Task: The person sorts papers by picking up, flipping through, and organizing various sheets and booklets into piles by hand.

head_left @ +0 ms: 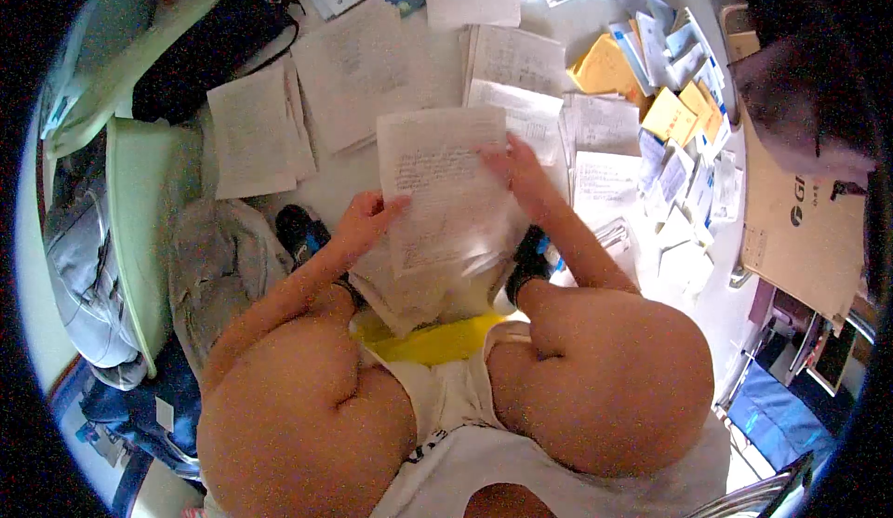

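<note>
A handwritten sheet of paper is held up in front of me, between my knees. At its left edge, my left hand grips it with the thumb over the front. My right hand has hold of the right edge, fingers lying over the written side. Below it, more loose papers lie over a yellow item between my legs.
Stacks of written sheets and other pages spread across the floor ahead. Envelopes and small papers heap up at the right, near yellow envelopes. Beyond stands a cardboard box. Grey cloth lies left, beside a pale green panel.
</note>
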Demonstrator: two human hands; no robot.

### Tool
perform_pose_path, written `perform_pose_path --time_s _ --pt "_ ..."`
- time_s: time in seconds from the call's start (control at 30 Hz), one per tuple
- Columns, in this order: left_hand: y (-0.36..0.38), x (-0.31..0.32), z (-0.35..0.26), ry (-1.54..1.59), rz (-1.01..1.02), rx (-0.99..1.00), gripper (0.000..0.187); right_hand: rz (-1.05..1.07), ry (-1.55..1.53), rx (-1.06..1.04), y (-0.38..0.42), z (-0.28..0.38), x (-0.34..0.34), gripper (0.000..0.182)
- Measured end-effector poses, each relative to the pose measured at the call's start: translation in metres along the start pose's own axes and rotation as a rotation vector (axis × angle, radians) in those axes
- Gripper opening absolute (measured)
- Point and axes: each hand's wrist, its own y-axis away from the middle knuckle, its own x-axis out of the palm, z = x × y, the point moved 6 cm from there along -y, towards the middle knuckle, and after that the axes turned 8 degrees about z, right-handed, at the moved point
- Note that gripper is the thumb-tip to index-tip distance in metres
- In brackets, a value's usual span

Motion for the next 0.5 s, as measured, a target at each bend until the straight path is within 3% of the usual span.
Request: perform_pose_path --time_s 0.1,0.17,0.23,0.37,0.5 --pt "-0.013 -0.006 0.051 0.144 -0.055 -0.154 0.032 0.157 -0.044 0.078 -0.006 -0.028 0.016 0.051" --pt "-0.017 -0.005 0.078 0.271 -0.094 -0.217 0.03 0.18 0.299 0.388 0.01 -0.029 0.021 0.047" --pt "-0.012 0.002 0.093 0.516 -0.098 -0.261 0.029 0.193 0.17 0.41 0.016 -0.052 0.025 0.045" --pt "-0.014 0.007 0.125 0.494 -0.03 -0.376 0.035 0.153 -0.051 0.456 0.018 -0.067 0.033 0.042" --pt "-0.003 0.008 0.074 0.367 0.009 -0.337 0.042 0.245 -0.094 0.322 0.012 -0.075 0.034 0.039"
